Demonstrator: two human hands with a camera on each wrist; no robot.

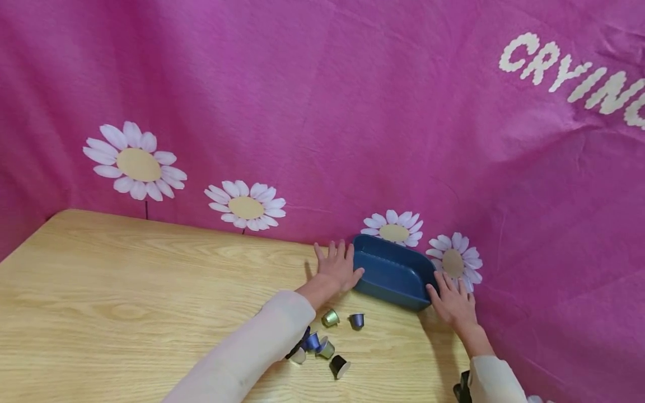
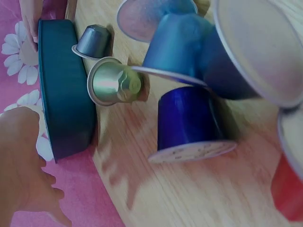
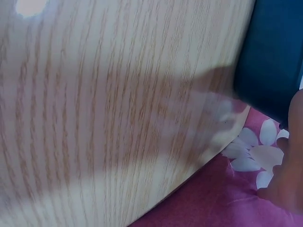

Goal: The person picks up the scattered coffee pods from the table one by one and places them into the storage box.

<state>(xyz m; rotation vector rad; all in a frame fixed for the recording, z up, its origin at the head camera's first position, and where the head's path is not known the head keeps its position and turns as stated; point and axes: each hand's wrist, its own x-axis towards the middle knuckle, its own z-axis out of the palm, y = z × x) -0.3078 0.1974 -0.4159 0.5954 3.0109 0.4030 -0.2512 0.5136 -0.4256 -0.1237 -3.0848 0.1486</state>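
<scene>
A dark blue rectangular tub (image 1: 388, 295) with rounded corners stands at the table's back edge, its inside bare where visible. My left hand (image 1: 336, 268) is at its left end, fingers spread, thumb against the wall. At the opposite end, my right hand (image 1: 456, 302) has its fingers and thumb extended along the rim. Coffee capsules lie loose in front: a green one (image 1: 330, 318), a dark blue one (image 1: 356, 321), a black one (image 1: 339, 366) and several more, partly hidden by my left sleeve. A red capsule (image 2: 286, 189) shows only in the left wrist view.
The light wooden table (image 1: 126, 302) extends far to the left. A pink cloth (image 1: 302, 112) with daisies and white lettering hangs behind it and along the right side. The tub's back sits close to this cloth.
</scene>
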